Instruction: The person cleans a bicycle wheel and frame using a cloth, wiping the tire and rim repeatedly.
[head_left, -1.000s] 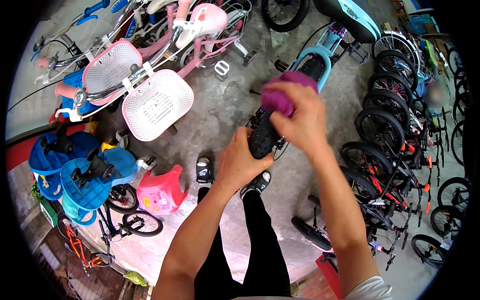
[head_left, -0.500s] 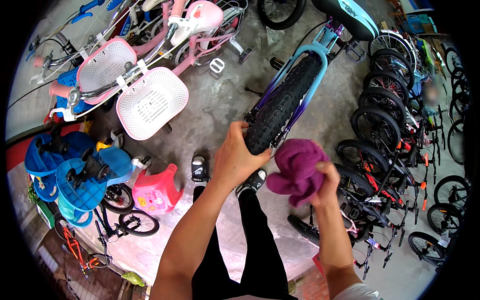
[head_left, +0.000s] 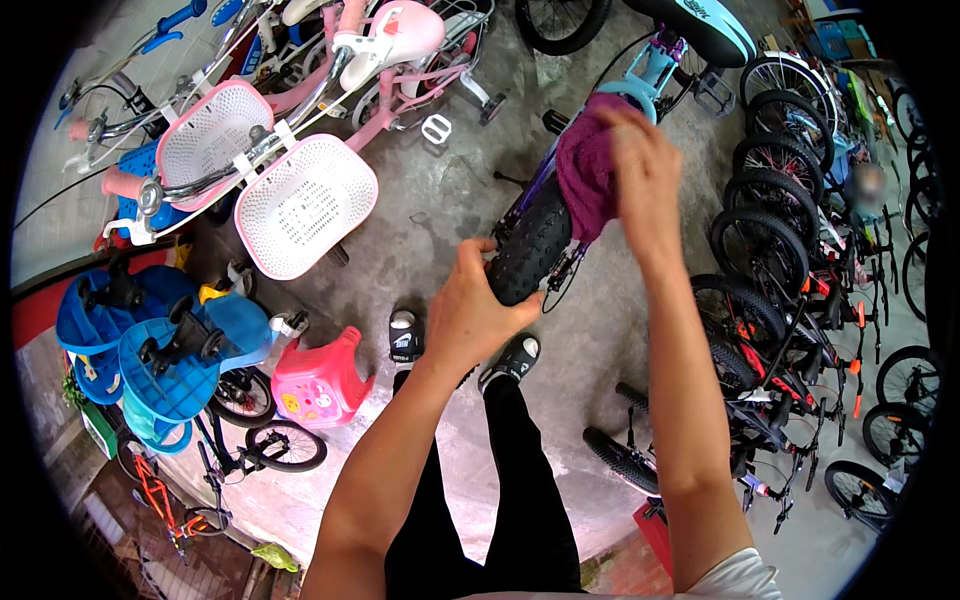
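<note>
In front of me a bicycle with a light-blue frame [head_left: 655, 72] and a black saddle with light-blue sides [head_left: 708, 32] points its fat black rear tyre [head_left: 532, 250] toward me. My left hand [head_left: 470, 312] is closed around the near end of that tyre, thumb on one side and fingers on the other. Farther up, a purple cloth [head_left: 585, 172] drapes over the tyre and the frame tubes beside it. My right hand [head_left: 645, 180] holds the cloth from its right side; its fingers are slightly blurred.
Pink bicycles with a white basket [head_left: 307, 208] stand at the left. Below them are blue plastic ride-on toys [head_left: 168, 372] and a pink stool [head_left: 320, 382]. A row of bicycles [head_left: 760, 245] lines the right. My sandalled feet [head_left: 512, 362] are just below the tyre.
My right hand has moved up and away from me with the purple cloth, from beside the tyre's near end onto its upper part. My left hand keeps its grip on the tyre.
</note>
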